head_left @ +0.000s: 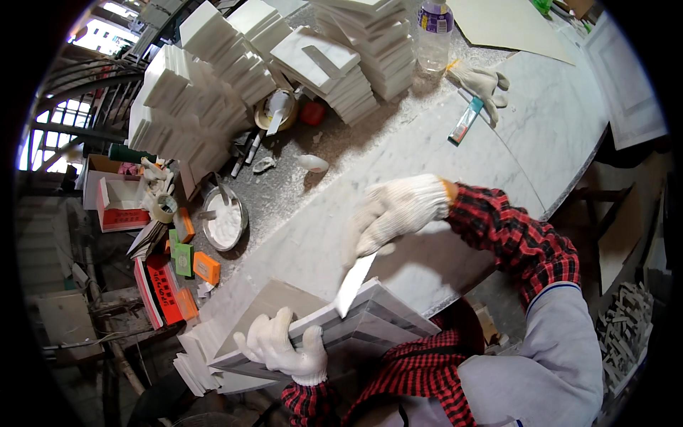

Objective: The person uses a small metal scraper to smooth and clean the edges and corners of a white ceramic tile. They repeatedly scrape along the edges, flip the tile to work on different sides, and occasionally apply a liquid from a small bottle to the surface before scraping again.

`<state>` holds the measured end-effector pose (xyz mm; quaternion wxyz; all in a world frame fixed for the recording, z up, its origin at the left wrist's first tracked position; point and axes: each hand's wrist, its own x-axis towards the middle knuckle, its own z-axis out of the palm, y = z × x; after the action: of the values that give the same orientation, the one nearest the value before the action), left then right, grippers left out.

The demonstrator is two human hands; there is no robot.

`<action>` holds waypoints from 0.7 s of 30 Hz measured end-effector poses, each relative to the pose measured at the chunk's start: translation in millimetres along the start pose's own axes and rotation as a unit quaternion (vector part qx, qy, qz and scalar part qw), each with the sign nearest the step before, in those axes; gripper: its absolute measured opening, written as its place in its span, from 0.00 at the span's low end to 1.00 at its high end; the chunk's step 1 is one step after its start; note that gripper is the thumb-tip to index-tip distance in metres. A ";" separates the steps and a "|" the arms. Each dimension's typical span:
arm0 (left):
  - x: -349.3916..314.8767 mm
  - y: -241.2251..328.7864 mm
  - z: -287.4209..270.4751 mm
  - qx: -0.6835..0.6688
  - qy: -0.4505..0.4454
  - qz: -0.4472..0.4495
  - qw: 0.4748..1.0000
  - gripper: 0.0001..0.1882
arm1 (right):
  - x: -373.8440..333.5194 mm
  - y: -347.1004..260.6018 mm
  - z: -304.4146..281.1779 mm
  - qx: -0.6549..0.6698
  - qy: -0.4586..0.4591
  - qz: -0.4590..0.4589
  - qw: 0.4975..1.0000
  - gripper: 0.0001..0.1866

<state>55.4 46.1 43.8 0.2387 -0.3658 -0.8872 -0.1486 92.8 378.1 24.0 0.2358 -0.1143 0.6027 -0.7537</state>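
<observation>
My left hand (286,349), in a white knit glove, grips the edge of a grey-and-white striped stone tile (388,320). The tile stands tilted near my body, above the marble tabletop's near edge. Its upper edge faces my right hand (398,210), which is also gloved. Pinched in the right fingers is a flat pale strip (354,286), shaped like a scraper blade. The strip's lower end is at the tile's upper edge; whether it touches, I cannot tell. A beige and grey panel (274,302) lies behind the tile, partly hidden by it.
Tall stacks of white tiles (324,60) stand at the back. A metal bowl (244,231) of white paste sits to the left, by small orange boxes (206,268). A bottle (432,43), a spare glove (480,82) and a teal box (466,121) rest at far right.
</observation>
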 end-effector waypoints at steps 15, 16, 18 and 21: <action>-0.1 0.6 1.9 0.002 0.004 -0.013 1.000 0.30 | 3.6 4.3 -14.9 -0.023 -0.063 -0.040 0.997 0.13; 0.2 1.7 1.8 0.001 0.000 -0.013 1.000 0.30 | 4.4 7.7 -15.2 -0.034 -0.050 -0.040 0.997 0.13; -0.8 0.2 1.3 0.003 0.000 -0.013 1.000 0.30 | 9.7 -1.1 -8.4 -0.042 -0.032 -0.025 0.998 0.14; 2.6 1.0 2.4 0.006 0.003 0.008 1.000 0.31 | 23.3 -12.4 6.3 -0.005 -0.045 -0.024 0.999 0.14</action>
<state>53.7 49.3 43.3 0.2446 -0.3708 -0.8846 -0.1420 72.9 363.2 34.9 0.2443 -0.1636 0.5926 -0.7500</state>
